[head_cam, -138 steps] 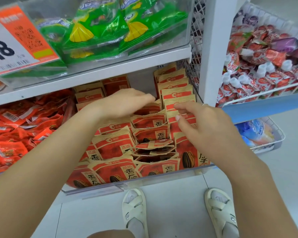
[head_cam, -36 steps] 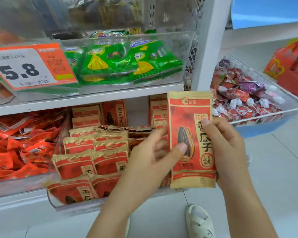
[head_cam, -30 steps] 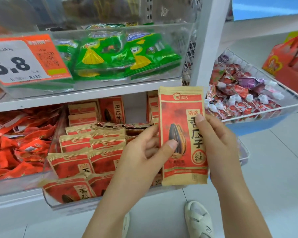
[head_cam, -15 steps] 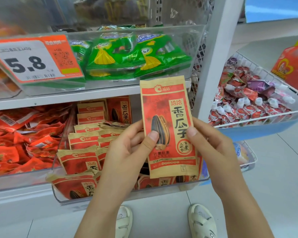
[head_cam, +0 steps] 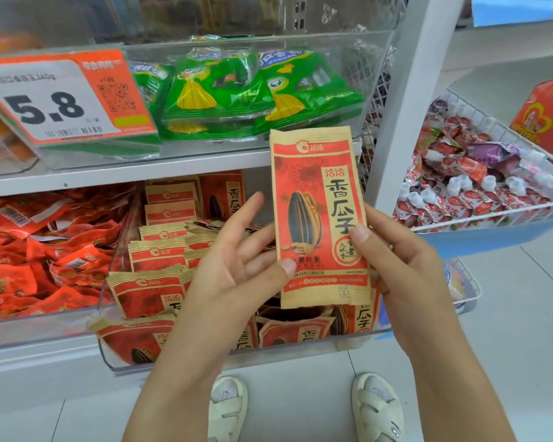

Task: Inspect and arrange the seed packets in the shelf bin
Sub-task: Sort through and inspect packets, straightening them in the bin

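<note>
Far to the left of the left hand point(head_cam: 237, 269), loose orange-red packs point(head_cam: 39, 256) fill a clear tray, and above them a price tag point(head_cam: 61, 97) reads 5.8. Just left of and below that hand stands the clear bin point(head_cam: 109, 346), with rows of red and tan seed packets point(head_cam: 154, 269) upright in it, more of them behind both hands. Above the hands, green packs point(head_cam: 237, 90) lie in a clear tray on the upper shelf point(head_cam: 109, 175). The left hand is open wide, fingers spread behind one packet point(head_cam: 316, 218), thumb tip pressed on its lower left front. That packet is held upright in front of the bin, above its front rows, printed face toward the camera. The right hand point(head_cam: 399, 266) grips its right edge, thumb on the front, fingers behind. Right of the right hand, past a white post point(head_cam: 406, 100), a wire basket point(head_cam: 492, 221) holds small red-wrapped sweets point(head_cam: 460, 186). Below the hands, two pale sandals point(head_cam: 377, 409) stand on the floor.
</note>
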Motion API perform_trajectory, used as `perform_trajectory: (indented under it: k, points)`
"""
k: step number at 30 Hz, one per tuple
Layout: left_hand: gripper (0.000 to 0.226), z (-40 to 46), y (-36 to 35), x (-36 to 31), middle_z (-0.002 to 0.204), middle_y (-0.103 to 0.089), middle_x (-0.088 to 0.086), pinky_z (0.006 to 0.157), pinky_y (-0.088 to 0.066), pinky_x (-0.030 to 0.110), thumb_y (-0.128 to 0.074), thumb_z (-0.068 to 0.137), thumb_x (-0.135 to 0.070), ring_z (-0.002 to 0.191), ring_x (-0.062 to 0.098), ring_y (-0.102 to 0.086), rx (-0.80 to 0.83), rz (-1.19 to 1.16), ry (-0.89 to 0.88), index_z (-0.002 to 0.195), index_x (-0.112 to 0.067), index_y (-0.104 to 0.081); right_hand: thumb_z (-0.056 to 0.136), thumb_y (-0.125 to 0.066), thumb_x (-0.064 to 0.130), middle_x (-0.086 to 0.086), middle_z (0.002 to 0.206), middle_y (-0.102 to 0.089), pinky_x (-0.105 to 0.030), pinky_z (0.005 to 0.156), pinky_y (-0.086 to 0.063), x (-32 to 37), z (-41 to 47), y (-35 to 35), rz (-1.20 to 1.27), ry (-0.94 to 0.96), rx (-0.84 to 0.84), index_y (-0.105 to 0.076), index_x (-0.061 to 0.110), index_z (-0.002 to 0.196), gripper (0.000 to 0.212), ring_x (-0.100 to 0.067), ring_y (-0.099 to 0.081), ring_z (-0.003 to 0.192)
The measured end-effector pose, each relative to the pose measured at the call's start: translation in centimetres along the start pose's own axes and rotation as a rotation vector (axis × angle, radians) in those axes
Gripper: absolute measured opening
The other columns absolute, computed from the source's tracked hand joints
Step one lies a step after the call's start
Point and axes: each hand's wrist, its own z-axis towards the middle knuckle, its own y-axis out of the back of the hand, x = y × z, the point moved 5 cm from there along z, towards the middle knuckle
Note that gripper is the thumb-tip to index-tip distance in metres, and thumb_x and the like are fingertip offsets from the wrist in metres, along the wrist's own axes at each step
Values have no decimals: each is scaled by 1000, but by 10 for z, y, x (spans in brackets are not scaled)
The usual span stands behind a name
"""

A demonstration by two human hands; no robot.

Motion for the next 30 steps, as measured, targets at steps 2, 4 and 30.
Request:
perform_trajectory:
  k: [2,4,30]
  points:
    - [77,0,0,-1,127,-67,-2,89,-55,27,-66,79,-9,114,19,-65,-2,-9,-17,146,-31,-34,77,-65,20,-3,104,-76,-26,72,-58,-1,1,0,6,0,46,-59,19,131,54,-17,-73,90]
    - [75,0,1,-2,129,-66,-1,94,-53,31,-65,80,-10,115,21,-65,-3,-14,-23,146,-30,-36,74,-69,14,-5,112,-73,-29,75,-58,0,1,-1,2,3,123,-53,20,137,66,-21,-72,95]
    - [79,-3,-32,-5,155,-26,-21,110,-29,11,-67,71,-57,142,-5,-25,-87,742,-341,143,-49,-35,70,-65,32,0,101,-74,-31,79,-57,7,0,-2,-29,119,75,-62,25,112,43,-18,-69,91]
